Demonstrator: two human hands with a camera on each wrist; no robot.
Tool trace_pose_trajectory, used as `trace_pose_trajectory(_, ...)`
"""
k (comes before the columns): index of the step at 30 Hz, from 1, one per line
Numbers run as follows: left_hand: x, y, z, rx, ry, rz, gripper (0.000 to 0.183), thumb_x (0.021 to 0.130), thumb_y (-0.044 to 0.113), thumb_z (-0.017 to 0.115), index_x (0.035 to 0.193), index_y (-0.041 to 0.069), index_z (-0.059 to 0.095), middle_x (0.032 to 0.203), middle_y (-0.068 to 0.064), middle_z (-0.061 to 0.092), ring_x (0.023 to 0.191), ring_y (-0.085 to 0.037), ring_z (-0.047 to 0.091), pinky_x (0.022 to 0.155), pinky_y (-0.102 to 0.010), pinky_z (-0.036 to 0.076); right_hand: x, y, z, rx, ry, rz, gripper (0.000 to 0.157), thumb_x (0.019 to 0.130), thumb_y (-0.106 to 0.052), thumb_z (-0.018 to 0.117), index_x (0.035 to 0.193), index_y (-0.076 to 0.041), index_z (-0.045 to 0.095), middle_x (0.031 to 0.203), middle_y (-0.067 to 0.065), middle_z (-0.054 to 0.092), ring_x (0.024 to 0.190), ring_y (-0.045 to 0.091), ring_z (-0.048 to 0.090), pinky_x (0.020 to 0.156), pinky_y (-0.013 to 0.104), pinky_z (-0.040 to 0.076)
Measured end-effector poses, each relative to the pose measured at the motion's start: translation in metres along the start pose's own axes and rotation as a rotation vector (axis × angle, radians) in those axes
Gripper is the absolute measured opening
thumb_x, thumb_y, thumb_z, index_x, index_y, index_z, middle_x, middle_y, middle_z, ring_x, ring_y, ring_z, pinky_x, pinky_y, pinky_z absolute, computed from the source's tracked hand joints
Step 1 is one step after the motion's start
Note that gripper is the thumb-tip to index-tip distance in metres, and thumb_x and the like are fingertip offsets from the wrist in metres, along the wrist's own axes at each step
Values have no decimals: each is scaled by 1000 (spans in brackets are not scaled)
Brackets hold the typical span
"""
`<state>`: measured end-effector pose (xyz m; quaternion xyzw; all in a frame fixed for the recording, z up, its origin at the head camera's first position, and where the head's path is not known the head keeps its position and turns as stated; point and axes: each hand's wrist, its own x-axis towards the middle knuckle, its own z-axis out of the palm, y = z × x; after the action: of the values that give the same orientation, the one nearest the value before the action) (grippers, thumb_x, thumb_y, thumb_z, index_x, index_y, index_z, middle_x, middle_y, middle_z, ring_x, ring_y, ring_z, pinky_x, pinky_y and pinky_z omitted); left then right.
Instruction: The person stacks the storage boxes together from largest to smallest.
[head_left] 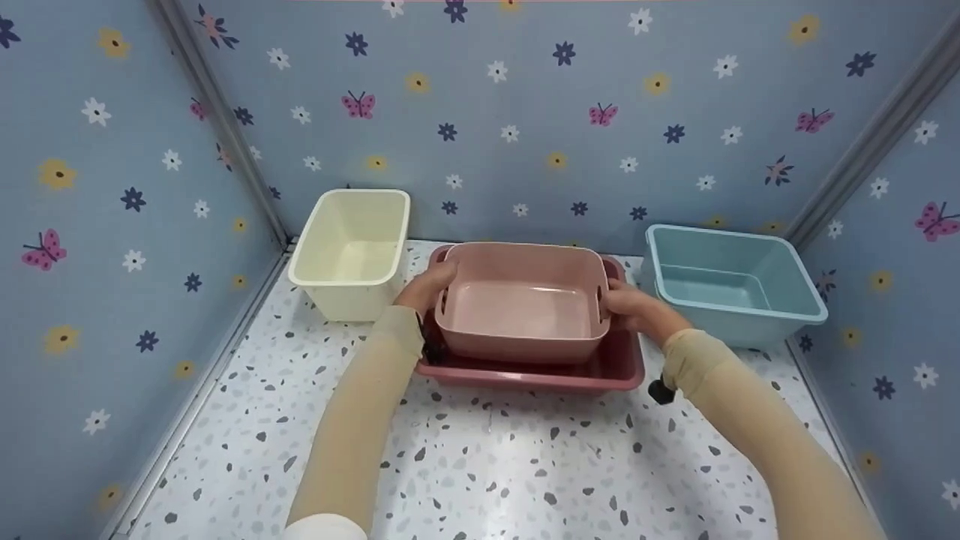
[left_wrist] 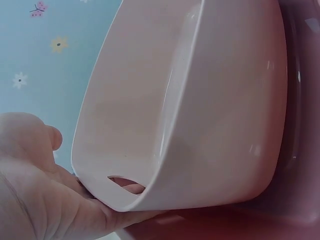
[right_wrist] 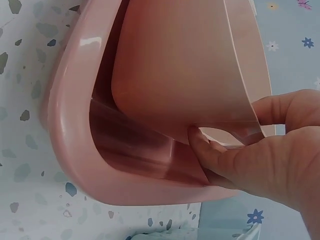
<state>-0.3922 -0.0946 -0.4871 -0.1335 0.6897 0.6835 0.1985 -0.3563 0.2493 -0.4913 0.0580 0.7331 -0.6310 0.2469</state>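
A light pink bin (head_left: 525, 307) with a handle slot at each end sits inside, or just above, a larger dark pink tub (head_left: 532, 381); its underside is hidden. My left hand (head_left: 429, 286) holds its left end. In the left wrist view, the left fingers (left_wrist: 132, 188) show through the slot, and most of them lie hidden behind the end wall. My right hand (head_left: 634, 304) grips the right end. The right wrist view shows its thumb and fingers on both sides of the wall beside the slot, above the tub's rim (right_wrist: 75, 115).
A cream bin (head_left: 360, 300) stands at the back left, and a light blue bin (head_left: 739, 319) at the back right. Flowered panels (head_left: 525, 105) enclose the speckled white tabletop (head_left: 480, 465) at the back and both sides.
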Motion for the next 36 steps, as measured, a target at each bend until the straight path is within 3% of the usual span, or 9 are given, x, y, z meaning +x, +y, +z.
trace_pose_trajectory(6,-2,-5,-3,55,-57,-70,55,104,44,34,151,15,33,139,-8,46,118,-22,50,100,-39,41,2,5,1,-11,21,12,48,75,15,37,120,-2,32,72,7,44,60,18,46,56,30,46)
trace_pose_trajectory(9,-6,-8,-5,84,-101,-119,60,103,50,32,150,13,37,136,-11,49,113,-24,53,98,-41,43,2,9,3,-22,28,30,52,73,16,37,123,0,31,74,8,43,60,19,45,55,30,45)
trace_pose_trajectory(12,-13,-9,-8,89,-97,-165,63,100,55,33,149,15,36,137,-11,47,114,-25,51,98,-41,43,3,11,4,-31,23,46,57,74,15,37,127,0,29,80,11,45,62,20,47,57,31,46)
trace_pose_trajectory(18,-9,-4,-7,92,-98,-129,59,104,48,29,150,12,36,137,-13,49,113,-25,54,96,-40,45,4,11,3,-40,15,57,49,78,10,42,124,-2,32,77,9,45,61,18,46,54,29,45)
trace_pose_trajectory(27,-3,-5,-5,145,-31,-164,63,104,44,33,155,9,20,155,-18,25,136,-32,33,111,-47,27,8,17,3,-66,14,63,37,77,12,40,111,-3,40,71,7,45,62,20,47,54,30,44)
trace_pose_trajectory(31,-3,-7,-5,176,-11,-193,67,103,45,36,156,9,15,159,-15,17,141,-31,24,113,-48,21,9,21,3,-95,10,54,40,76,12,40,113,-2,41,75,8,48,65,21,49,54,30,43)
trace_pose_trajectory(36,-2,-8,-4,216,11,-173,70,103,43,37,157,8,9,161,-12,6,145,-28,12,115,-46,11,10,20,2,-106,11,58,41,80,8,41,120,-2,41,78,10,47,64,19,48,55,30,44)
